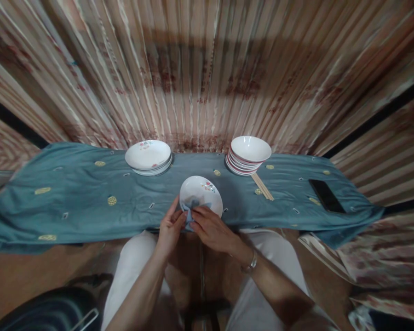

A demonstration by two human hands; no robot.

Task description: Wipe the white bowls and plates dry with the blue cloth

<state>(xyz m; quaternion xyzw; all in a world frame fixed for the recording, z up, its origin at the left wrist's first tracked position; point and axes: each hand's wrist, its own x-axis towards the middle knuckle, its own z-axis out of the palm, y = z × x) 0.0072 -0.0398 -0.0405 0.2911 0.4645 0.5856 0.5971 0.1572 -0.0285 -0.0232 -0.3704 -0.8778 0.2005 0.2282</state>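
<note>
A white plate (205, 195) with a red and blue flower print is tilted toward me above the front edge of the table. My left hand (171, 227) grips its left rim, thumb on the near side. A light blue cloth (189, 215) lies against the lower part of the plate, bunched under the fingers of my right hand (212, 227). Those fingers are closed on the cloth and press it to the plate's surface. The right fingertips are partly hidden in the cloth's folds.
A stack of flowered plates (148, 156) stands at the back left. Stacked bowls (250, 151) with red rims stand at the back right, with wooden chopsticks (263, 187) beside them. A black phone (327, 196) lies at the right. A teal patterned cloth (89, 202) covers the table.
</note>
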